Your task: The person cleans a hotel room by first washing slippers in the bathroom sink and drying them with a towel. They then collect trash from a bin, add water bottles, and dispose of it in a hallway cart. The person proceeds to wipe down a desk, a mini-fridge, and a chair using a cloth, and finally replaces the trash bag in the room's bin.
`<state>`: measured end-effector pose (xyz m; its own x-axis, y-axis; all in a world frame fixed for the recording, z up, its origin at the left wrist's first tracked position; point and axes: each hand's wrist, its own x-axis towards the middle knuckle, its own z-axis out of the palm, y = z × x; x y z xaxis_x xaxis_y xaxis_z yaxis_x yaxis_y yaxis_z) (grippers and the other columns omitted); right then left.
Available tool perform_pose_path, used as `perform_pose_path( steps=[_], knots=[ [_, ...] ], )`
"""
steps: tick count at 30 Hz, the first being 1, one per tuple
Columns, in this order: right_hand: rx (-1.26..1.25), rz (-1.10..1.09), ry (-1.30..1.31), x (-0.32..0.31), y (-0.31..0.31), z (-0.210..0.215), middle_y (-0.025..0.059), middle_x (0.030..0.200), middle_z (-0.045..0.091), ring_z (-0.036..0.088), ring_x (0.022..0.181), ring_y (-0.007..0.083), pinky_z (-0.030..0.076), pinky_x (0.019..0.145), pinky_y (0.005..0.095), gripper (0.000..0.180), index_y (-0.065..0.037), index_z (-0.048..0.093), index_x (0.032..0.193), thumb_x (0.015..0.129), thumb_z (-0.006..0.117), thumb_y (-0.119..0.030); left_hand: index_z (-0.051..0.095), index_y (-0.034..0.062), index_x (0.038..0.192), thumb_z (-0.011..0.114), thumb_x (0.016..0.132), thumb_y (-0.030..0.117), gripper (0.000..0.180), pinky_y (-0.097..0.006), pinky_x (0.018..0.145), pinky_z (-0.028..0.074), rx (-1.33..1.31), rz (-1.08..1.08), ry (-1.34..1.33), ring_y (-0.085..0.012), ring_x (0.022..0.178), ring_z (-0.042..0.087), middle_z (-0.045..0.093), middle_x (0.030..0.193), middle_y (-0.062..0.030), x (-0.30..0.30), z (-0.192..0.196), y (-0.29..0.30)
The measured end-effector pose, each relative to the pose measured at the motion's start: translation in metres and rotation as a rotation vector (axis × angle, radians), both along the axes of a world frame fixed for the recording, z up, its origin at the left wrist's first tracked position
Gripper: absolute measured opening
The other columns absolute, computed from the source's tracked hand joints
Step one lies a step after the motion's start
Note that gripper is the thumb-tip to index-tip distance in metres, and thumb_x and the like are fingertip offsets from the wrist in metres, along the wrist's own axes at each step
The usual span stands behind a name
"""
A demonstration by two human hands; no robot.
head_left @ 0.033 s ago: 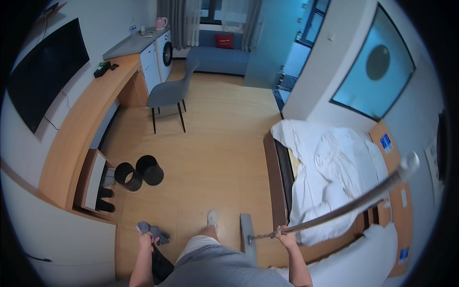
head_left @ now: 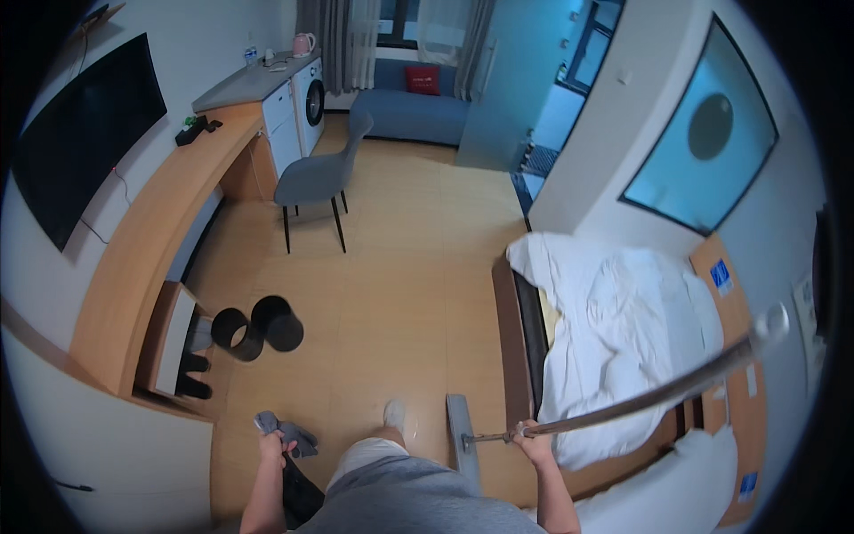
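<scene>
open wood floor point(head_left: 400, 294) ahead; bed point(head_left: 623, 338) crowds the right, two black bins point(head_left: 258, 327) the left.

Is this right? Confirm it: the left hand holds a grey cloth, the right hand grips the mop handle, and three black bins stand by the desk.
Not quite. The head view shows two black bins, not three. The left hand does hold a grey cloth, and the right hand grips the mop handle.

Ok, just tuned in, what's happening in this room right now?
A person stands on the wooden floor beside the bed. The right hand grips the long metal handle of a flat mop, whose grey head rests on the floor by the bed frame. The left hand holds a bunched grey cloth. White bedding lies rumpled on the bed. Two black bins stand near the desk, and a grey chair farther off.
</scene>
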<state>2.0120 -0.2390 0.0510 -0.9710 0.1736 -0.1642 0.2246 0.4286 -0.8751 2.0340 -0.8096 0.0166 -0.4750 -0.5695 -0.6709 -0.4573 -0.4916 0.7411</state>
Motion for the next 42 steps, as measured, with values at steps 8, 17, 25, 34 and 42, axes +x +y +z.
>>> perform_pose_path(
  steps=[8, 17, 25, 34, 42],
  knots=[
    [-0.213, -0.107, 0.119, -0.289, 0.028, 0.046, -0.0017, 0.079, 0.058, 0.052, 0.073, 0.0073, 0.044, 0.066, 0.0226, 0.019, -0.004, 0.058, 0.092, 0.077, 0.067, -0.011, 0.043, 0.0068, 0.091, 0.044, 0.071, -0.004, 0.022, -0.035, 0.045, 0.053, 0.049, -0.065, 0.037, -0.0125, 0.039, 0.033, 0.044, 0.070, -0.0086, -0.273, 0.019, 0.066],
    [-0.251, -0.097, 0.190, -0.590, 0.090, 0.018, 0.0039, 0.084, 0.061, 0.055, 0.078, 0.0115, 0.045, 0.072, 0.0261, 0.025, -0.002, 0.058, 0.095, 0.074, 0.070, -0.007, 0.043, 0.0090, 0.101, 0.047, 0.073, -0.002, 0.030, -0.036, 0.051, 0.055, 0.078, -0.081, 0.132, -0.0117, 0.039, 0.034, 0.045, 0.072, -0.0058, -0.500, 0.068, 0.129],
    [-0.379, -0.365, 0.133, -0.794, 0.161, 0.009, 0.0008, 0.073, 0.054, 0.051, 0.062, 0.0100, 0.042, 0.052, 0.0245, 0.016, -0.006, 0.056, 0.083, 0.072, 0.067, -0.005, 0.043, 0.0054, 0.087, 0.045, 0.076, 0.000, 0.013, -0.037, 0.050, 0.055, 0.000, -0.022, 0.104, -0.0117, 0.036, 0.034, 0.041, 0.059, -0.0035, -0.647, 0.087, 0.162],
    [-0.318, -0.876, -0.016, -0.938, 0.285, 0.020, 0.0044, 0.087, 0.053, 0.053, 0.084, 0.0186, 0.049, 0.062, 0.0361, 0.024, -0.008, 0.055, 0.093, 0.079, 0.062, -0.026, 0.043, 0.0065, 0.116, 0.048, 0.074, -0.001, 0.043, -0.037, 0.046, 0.054, -0.182, -0.355, -0.007, -0.0226, 0.056, 0.054, 0.055, 0.087, -0.0106, -0.830, 0.007, 0.140],
    [-0.447, -1.061, 0.034, -0.958, 0.438, -0.052, 0.0099, 0.079, 0.053, 0.053, 0.069, 0.0256, 0.052, 0.066, 0.0432, 0.038, -0.002, 0.048, 0.115, 0.091, 0.043, -0.031, 0.051, 0.0024, 0.115, 0.059, 0.076, 0.013, 0.041, -0.043, 0.075, 0.050, -0.528, -0.688, -0.274, -0.0310, 0.088, 0.062, 0.062, 0.096, -0.0187, -0.998, 0.043, 0.125]
  ],
)
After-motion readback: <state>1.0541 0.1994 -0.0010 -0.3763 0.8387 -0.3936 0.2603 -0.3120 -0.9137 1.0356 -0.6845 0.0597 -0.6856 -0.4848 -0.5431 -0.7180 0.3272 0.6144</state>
